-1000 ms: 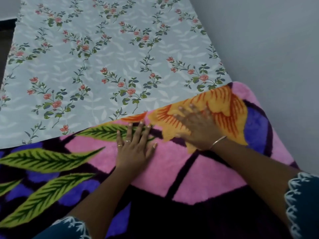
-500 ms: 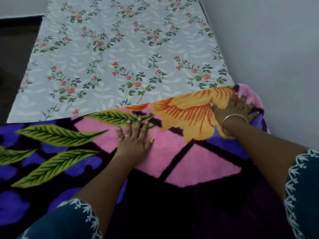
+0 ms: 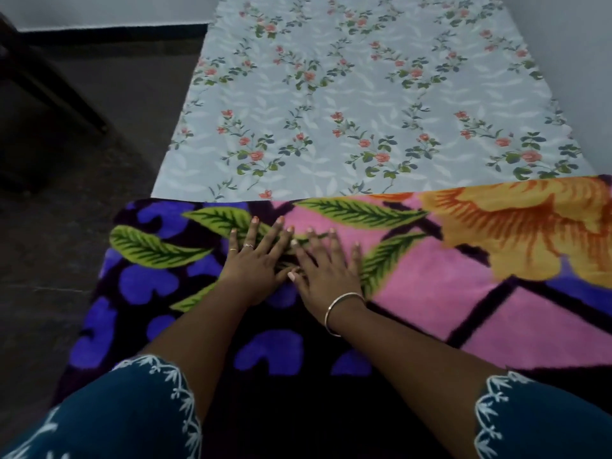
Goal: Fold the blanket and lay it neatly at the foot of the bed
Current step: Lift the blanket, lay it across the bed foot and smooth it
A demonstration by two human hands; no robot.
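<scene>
The folded plush blanket point(image 3: 430, 293) is lying across the near end of the bed, its far edge running straight over the floral bedsheet point(image 3: 347, 111). Both hands are resting flat on it near the middle, the left hand point(image 3: 256, 256) and right hand point(image 3: 326, 270) side by side with thumbs nearly touching; each grip is wide, fingers straight, holding nothing. This looks like the final smoothing step. The next move probably calls for pressing outward toward the blanket's ends to flatten it.
</scene>
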